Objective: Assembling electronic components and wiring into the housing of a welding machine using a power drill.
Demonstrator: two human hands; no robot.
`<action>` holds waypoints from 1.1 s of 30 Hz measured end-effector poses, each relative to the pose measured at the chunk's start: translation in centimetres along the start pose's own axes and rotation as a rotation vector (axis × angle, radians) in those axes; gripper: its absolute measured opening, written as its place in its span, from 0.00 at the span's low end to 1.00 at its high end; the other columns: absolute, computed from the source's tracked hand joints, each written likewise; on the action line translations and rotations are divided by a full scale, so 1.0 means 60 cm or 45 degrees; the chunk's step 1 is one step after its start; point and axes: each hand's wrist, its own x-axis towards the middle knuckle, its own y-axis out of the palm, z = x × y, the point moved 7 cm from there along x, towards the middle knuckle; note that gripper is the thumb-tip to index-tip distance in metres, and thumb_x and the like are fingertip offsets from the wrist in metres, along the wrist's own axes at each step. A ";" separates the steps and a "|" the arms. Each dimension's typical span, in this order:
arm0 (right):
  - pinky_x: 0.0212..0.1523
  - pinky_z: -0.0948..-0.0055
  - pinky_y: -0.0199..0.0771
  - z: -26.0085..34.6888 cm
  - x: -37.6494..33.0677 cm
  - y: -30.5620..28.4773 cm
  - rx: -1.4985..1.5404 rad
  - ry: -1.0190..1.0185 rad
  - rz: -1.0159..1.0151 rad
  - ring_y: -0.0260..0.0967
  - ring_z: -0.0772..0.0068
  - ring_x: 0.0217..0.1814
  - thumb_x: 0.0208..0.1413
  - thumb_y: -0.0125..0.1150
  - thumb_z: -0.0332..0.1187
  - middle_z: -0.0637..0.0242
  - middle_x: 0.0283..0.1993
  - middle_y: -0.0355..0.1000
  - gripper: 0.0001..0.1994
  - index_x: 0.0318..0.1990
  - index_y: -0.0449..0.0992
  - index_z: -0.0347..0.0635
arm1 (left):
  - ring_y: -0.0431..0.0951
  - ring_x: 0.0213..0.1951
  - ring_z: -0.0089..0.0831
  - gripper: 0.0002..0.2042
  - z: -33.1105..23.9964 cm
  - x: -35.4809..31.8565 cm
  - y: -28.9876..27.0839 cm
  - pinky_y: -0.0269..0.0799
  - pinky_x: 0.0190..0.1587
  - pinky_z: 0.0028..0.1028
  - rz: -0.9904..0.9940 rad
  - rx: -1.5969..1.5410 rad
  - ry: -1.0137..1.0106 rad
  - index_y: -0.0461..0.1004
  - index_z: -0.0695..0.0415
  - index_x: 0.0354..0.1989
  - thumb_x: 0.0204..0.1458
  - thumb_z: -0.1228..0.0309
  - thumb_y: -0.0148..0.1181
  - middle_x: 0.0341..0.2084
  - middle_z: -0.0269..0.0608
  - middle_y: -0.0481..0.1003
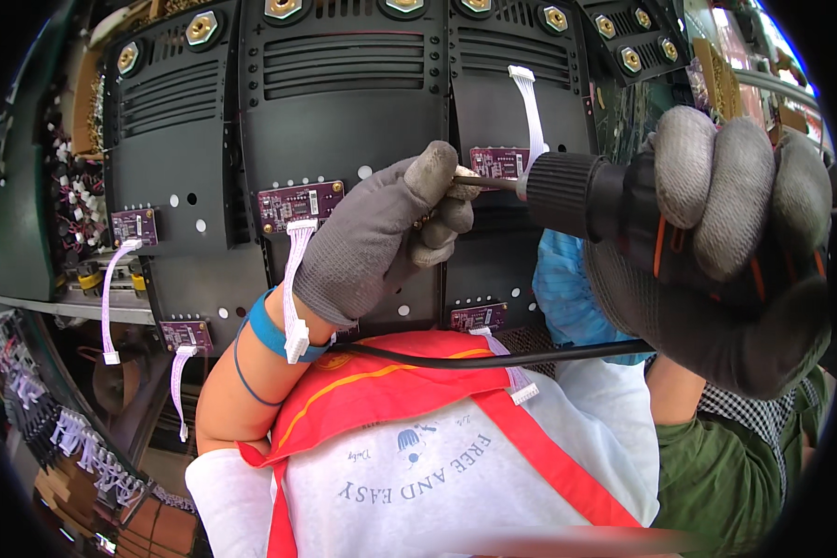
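Note:
My left hand (376,228), in a grey knit glove, is raised over the middle black panel (344,121). Its thumb and forefinger pinch at the tip of a thin driver bit (491,182). Small brass-coloured pieces (423,221) that look like screws show between its curled fingers. My gloved right hand (716,232) wraps around a black power screwdriver (567,197), held sideways with the bit toward my left hand. Behind them, small purple circuit boards (300,205) sit on the panels. White cable plugs stand on the boards, and one white cable (297,279) hangs beside my left wrist.
More black panels with brass nuts (201,28) lie left and right. A black cord (493,357) crosses in front of my red apron (390,372). White-plugged cables (93,446) hang at lower left. A blue sleeve (560,279) and a green sleeve (725,465) show at right.

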 end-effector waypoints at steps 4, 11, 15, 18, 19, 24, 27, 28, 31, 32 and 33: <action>0.34 0.74 0.64 -0.002 -0.002 0.000 -0.005 -0.012 -0.012 0.57 0.76 0.34 0.54 0.59 0.42 0.73 0.28 0.61 0.14 0.38 0.62 0.50 | 0.57 0.21 0.17 0.20 -0.002 0.001 0.012 0.55 0.23 0.18 0.092 -0.101 0.006 0.71 0.57 0.41 0.60 0.50 0.50 0.20 0.28 0.64; 0.33 0.75 0.65 0.002 -0.007 -0.007 -0.012 -0.041 -0.049 0.59 0.76 0.32 0.53 0.61 0.40 0.71 0.27 0.63 0.14 0.39 0.63 0.47 | 0.57 0.22 0.16 0.19 -0.003 -0.024 0.007 0.56 0.23 0.19 -0.194 0.159 -0.220 0.73 0.58 0.45 0.64 0.54 0.46 0.24 0.27 0.66; 0.32 0.75 0.66 -0.005 -0.008 -0.018 -0.017 -0.063 -0.106 0.60 0.75 0.31 0.52 0.62 0.39 0.70 0.27 0.64 0.15 0.39 0.63 0.46 | 0.58 0.23 0.16 0.21 0.005 -0.046 0.003 0.57 0.25 0.18 -0.241 0.776 -0.286 0.67 0.67 0.56 0.63 0.63 0.44 0.25 0.29 0.64; 0.31 0.75 0.67 -0.019 -0.011 -0.021 -0.033 -0.066 -0.129 0.61 0.75 0.30 0.51 0.62 0.38 0.70 0.27 0.64 0.15 0.39 0.63 0.44 | 0.58 0.23 0.17 0.22 0.022 -0.045 0.005 0.56 0.25 0.18 -0.156 0.460 -0.260 0.66 0.69 0.57 0.63 0.64 0.44 0.25 0.29 0.63; 0.31 0.76 0.67 -0.023 -0.013 -0.021 -0.038 -0.065 -0.132 0.62 0.75 0.30 0.51 0.63 0.38 0.69 0.27 0.65 0.15 0.39 0.64 0.44 | 0.57 0.24 0.18 0.21 0.028 -0.045 0.008 0.55 0.25 0.18 -0.097 0.394 -0.247 0.64 0.69 0.58 0.63 0.65 0.43 0.26 0.29 0.61; 0.29 0.76 0.68 -0.038 -0.022 -0.019 -0.083 -0.051 -0.143 0.63 0.75 0.29 0.50 0.64 0.36 0.68 0.27 0.66 0.16 0.40 0.64 0.42 | 0.56 0.25 0.19 0.23 0.069 -0.034 0.004 0.55 0.27 0.19 -0.110 0.193 -0.337 0.60 0.67 0.61 0.63 0.64 0.44 0.26 0.30 0.62; 0.28 0.77 0.69 -0.041 -0.025 -0.018 -0.106 -0.058 -0.147 0.64 0.75 0.28 0.49 0.64 0.35 0.68 0.26 0.66 0.16 0.40 0.65 0.41 | 0.56 0.26 0.20 0.23 0.079 -0.027 0.016 0.57 0.28 0.19 -0.048 -0.072 -0.217 0.56 0.66 0.63 0.63 0.65 0.42 0.27 0.31 0.62; 0.28 0.77 0.69 -0.042 -0.026 -0.017 -0.109 -0.065 -0.149 0.64 0.75 0.28 0.49 0.65 0.35 0.67 0.26 0.67 0.16 0.40 0.65 0.41 | 0.56 0.26 0.20 0.23 0.088 -0.025 0.014 0.57 0.28 0.19 -0.081 -0.056 -0.246 0.56 0.66 0.63 0.63 0.65 0.42 0.27 0.31 0.62; 0.27 0.77 0.69 -0.046 -0.028 -0.016 -0.122 -0.075 -0.161 0.65 0.75 0.27 0.49 0.65 0.34 0.67 0.26 0.67 0.17 0.40 0.65 0.39 | 0.60 0.24 0.17 0.24 0.096 -0.014 0.013 0.61 0.25 0.18 -0.069 -0.178 -0.172 0.56 0.58 0.67 0.63 0.65 0.44 0.25 0.30 0.63; 0.27 0.77 0.70 -0.047 -0.029 -0.016 -0.126 -0.084 -0.160 0.65 0.74 0.27 0.48 0.66 0.34 0.66 0.26 0.67 0.17 0.40 0.65 0.39 | 0.60 0.24 0.17 0.24 0.098 -0.013 0.011 0.61 0.25 0.18 -0.071 -0.178 -0.170 0.56 0.58 0.67 0.63 0.65 0.44 0.25 0.30 0.63; 0.27 0.77 0.70 -0.048 -0.029 -0.017 -0.122 -0.087 -0.161 0.66 0.74 0.27 0.48 0.66 0.34 0.66 0.26 0.68 0.17 0.40 0.65 0.39 | 0.60 0.24 0.17 0.24 0.099 -0.012 0.010 0.61 0.24 0.18 -0.066 -0.152 -0.169 0.57 0.58 0.66 0.63 0.65 0.44 0.25 0.31 0.63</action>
